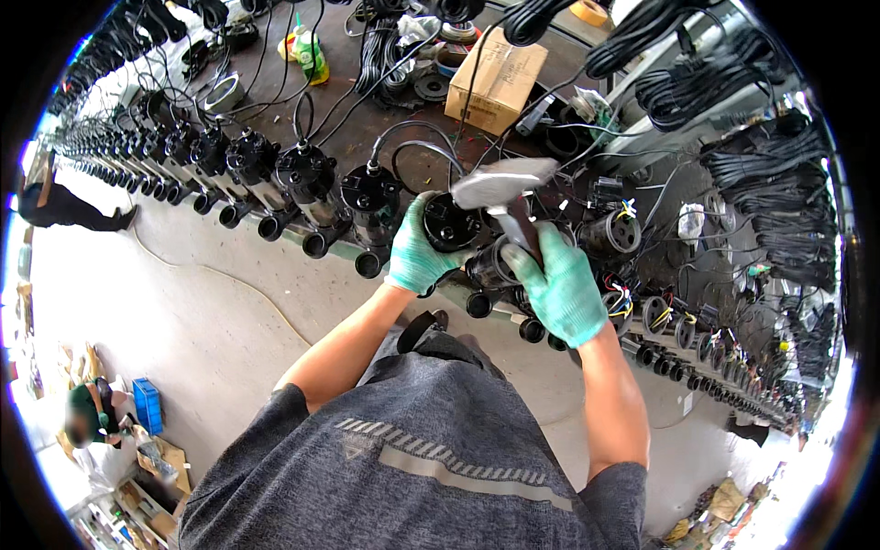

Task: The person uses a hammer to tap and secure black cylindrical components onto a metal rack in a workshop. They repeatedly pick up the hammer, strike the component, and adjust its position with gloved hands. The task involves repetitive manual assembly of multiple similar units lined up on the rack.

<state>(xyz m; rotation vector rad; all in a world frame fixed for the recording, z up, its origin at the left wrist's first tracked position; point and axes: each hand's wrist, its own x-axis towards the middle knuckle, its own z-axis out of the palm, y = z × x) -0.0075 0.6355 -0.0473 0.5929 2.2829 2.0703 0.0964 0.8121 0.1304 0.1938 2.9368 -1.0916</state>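
My right hand [566,289], in a green knit glove, is wrapped round the dark handle of a hammer [504,185]. The hammer's grey metal head is up at the handle's far end, just right of a round black cap [447,224] in the picture; whether they touch I cannot tell. Thumb and fingers of my gloved left hand [418,255] curve round that cap, which tops a pump-like cylinder. The cylinder's body is mostly hidden below. Left of it stands another capped pump [371,197] with a cable rising from its top.
A long row of similar pumps [247,165] runs left along the bench edge. To the right are open cylinders [612,234] with coloured wires. Behind lie a cardboard box [495,81] and a green bottle [313,60]. Bundled black cables [765,183] hang at right. Another person [90,408] is lower left.
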